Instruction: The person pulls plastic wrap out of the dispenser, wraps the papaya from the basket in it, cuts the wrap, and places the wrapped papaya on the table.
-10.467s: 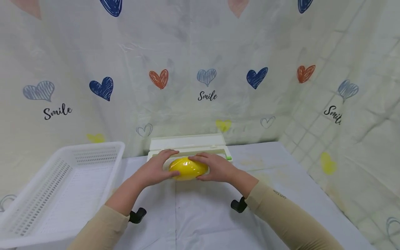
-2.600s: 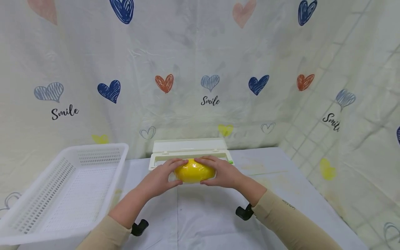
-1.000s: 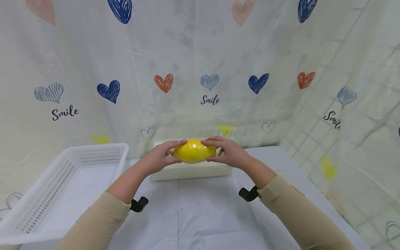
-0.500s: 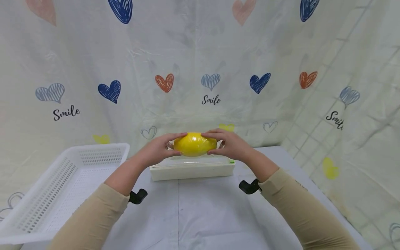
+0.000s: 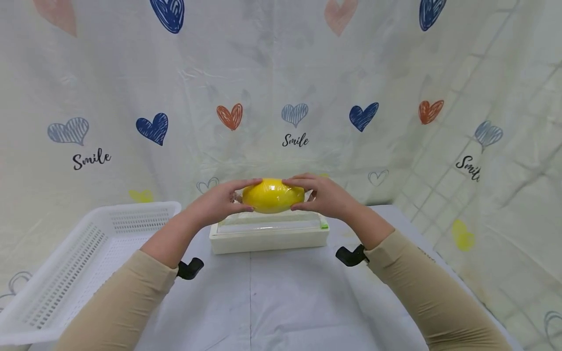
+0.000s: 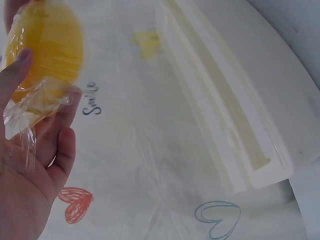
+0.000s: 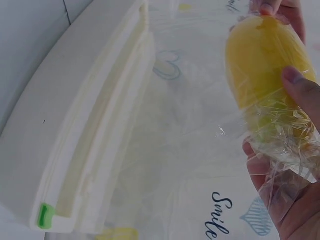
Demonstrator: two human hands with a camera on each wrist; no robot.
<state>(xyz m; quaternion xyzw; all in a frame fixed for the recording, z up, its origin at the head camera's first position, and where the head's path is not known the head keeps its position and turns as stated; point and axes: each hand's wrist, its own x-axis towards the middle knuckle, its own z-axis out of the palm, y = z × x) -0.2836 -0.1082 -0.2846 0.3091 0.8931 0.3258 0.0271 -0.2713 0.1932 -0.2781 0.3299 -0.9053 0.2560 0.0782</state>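
A yellow oval fruit (image 5: 273,196), greenish at one end in the right wrist view, is wrapped in clear plastic film. Both hands hold it in the air above a long white box. My left hand (image 5: 213,202) grips its left end between thumb and fingers; my right hand (image 5: 328,196) grips the right end. Loose, crumpled film (image 6: 42,100) gathers at the left palm, and more film (image 7: 285,135) bunches at the right. The white box (image 5: 270,239), apparently a cling film dispenser, has a green piece (image 5: 324,225) at its right end. Its back part is hidden behind the hands.
A white slotted plastic basket (image 5: 90,273) stands on the left of the white-covered table (image 5: 281,302). Behind the table hangs a pale curtain (image 5: 263,63) printed with hearts. A black wrist camera (image 5: 190,268) juts out below the left forearm, another below the right.
Both hands have raised the wrapped fruit from low in front of the white box to above it, still holding it at both ends. The basket has stayed in place.
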